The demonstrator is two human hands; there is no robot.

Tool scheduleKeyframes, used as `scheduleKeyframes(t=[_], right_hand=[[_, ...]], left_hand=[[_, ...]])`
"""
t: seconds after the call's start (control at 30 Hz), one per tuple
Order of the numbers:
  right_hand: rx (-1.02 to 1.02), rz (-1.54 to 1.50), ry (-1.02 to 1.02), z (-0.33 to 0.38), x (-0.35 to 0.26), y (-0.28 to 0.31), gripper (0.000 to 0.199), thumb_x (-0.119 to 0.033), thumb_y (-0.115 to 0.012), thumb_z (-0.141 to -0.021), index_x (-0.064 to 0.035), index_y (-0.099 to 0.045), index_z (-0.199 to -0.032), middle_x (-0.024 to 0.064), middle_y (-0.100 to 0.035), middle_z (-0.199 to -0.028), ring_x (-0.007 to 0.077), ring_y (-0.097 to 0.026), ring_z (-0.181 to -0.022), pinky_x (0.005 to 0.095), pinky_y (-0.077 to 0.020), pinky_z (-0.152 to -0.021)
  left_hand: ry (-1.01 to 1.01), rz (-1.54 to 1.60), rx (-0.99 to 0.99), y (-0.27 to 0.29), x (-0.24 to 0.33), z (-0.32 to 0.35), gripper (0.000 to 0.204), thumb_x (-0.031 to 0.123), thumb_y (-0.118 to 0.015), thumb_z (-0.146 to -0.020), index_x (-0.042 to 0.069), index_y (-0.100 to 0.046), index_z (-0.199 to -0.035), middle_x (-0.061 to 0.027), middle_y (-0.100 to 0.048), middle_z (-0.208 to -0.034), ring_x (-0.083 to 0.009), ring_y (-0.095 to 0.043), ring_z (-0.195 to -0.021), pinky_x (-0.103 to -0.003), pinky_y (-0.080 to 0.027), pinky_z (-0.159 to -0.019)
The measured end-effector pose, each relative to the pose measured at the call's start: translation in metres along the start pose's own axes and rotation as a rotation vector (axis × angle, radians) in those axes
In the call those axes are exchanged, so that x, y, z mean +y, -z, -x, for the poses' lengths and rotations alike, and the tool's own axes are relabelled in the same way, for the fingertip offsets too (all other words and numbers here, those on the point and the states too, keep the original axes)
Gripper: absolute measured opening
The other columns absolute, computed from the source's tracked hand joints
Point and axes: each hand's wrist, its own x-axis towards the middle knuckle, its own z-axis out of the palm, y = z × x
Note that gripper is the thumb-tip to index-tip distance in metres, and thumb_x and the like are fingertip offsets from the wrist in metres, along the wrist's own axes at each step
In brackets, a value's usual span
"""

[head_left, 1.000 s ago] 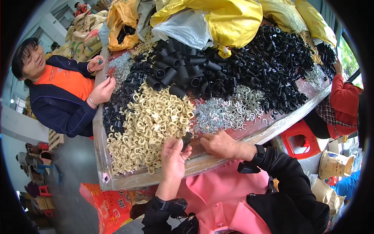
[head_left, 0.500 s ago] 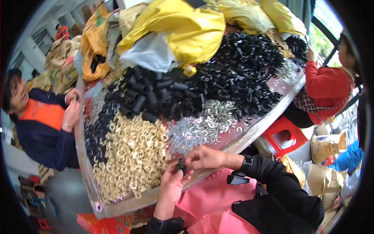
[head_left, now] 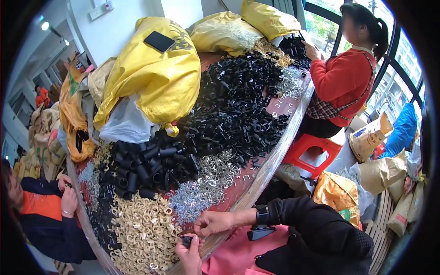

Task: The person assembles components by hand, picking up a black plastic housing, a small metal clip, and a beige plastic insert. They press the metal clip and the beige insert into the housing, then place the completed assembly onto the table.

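Observation:
My left hand (head_left: 189, 256) is closed on a small black plastic part (head_left: 186, 240) at the table's near edge, thumb on top. Close beside it, my right hand (head_left: 213, 223) has its fingers pinched together; what they hold, if anything, is too small to make out. Just left of my hands lies a heap of beige U-shaped pieces (head_left: 140, 231). Small silvery screw-like bits (head_left: 188, 201) and metal U-shaped clips (head_left: 217, 172) are spread beyond my right hand. Farther back are thick black tube pieces (head_left: 142, 172) and a wide heap of small black parts (head_left: 238, 105).
A yellow sack (head_left: 156, 78) with a black phone (head_left: 159, 41) on it stands at the back. One person (head_left: 43, 215) works at the left edge, another (head_left: 341, 82) at the far right by a red stool (head_left: 316, 153). The table's wooden rim (head_left: 270, 169) runs past my right arm.
My view has tilted up and turned right, so the table sits lower and farther left. The left hand keeps the black part; the right hand's fingers have drawn back slightly from it.

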Motion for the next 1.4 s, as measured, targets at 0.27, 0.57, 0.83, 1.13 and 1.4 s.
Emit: scheduleKeyframes(t=[0.27, 0.57, 0.83, 1.13, 1.4], right_hand=[[0.182, 0.612, 0.377, 0.005, -0.012, -0.013, 0.012, -0.01, -0.054, -0.075, -0.0008, -0.05, -0.08, 0.012, -0.052, -0.069, 0.0259, -0.054, -0.061, 0.0334, -0.0442, -0.055], [0.162, 0.663, 0.336, 0.015, -0.021, -0.004, 0.016, -0.012, -0.054, -0.074, -0.0032, -0.05, -0.087, 0.0114, -0.048, -0.073, 0.0285, -0.052, -0.068, 0.0354, -0.044, -0.057], [0.083, 0.751, 0.328, 0.018, -0.032, -0.001, 0.011, -0.009, -0.058, -0.071, -0.0036, -0.053, -0.079, 0.0096, -0.05, -0.085, 0.0262, -0.05, -0.078, 0.0335, -0.0392, -0.067], [0.059, 1.128, 0.488, 0.021, -0.035, -0.01, 0.018, -0.008, -0.064, -0.061, -0.0052, -0.054, -0.076, 0.0086, -0.047, -0.099, 0.028, -0.044, -0.095, 0.0374, -0.0333, -0.077], [-0.024, 1.082, 0.385, 0.017, -0.036, -0.008, 0.018, -0.014, -0.066, -0.055, -0.0069, -0.053, -0.066, 0.0048, -0.047, -0.097, 0.0215, -0.042, -0.094, 0.0358, -0.031, -0.075]], left_hand=[[0.256, 0.467, 0.023, -0.003, 0.015, 0.005, 0.011, 0.005, -0.056, -0.077, 0.002, -0.051, -0.086, -0.0051, -0.054, -0.07, -0.0133, -0.053, -0.06, -0.023, -0.043, -0.051], [0.428, 0.548, -0.105, -0.012, 0.016, 0.006, 0.021, 0.013, -0.05, -0.082, 0.003, -0.049, -0.101, -0.0045, -0.054, -0.084, -0.014, -0.052, -0.066, -0.026, -0.043, -0.056], [0.327, 0.594, -0.272, -0.005, 0.019, 0.012, 0.036, 0.018, -0.041, -0.088, 0.002, -0.039, -0.12, -0.0053, -0.053, -0.101, -0.0124, -0.051, -0.084, -0.025, -0.042, -0.069], [0.332, 0.468, -0.284, -0.005, 0.01, 0.021, 0.034, 0.019, -0.039, -0.09, 0.001, -0.04, -0.119, -0.0032, -0.053, -0.101, -0.0089, -0.051, -0.083, -0.024, -0.042, -0.071], [0.343, 0.304, -0.338, -0.005, 0.003, 0.023, 0.031, 0.017, -0.04, -0.089, 0.002, -0.041, -0.116, -0.0047, -0.052, -0.103, -0.0118, -0.051, -0.088, -0.027, -0.041, -0.074]])
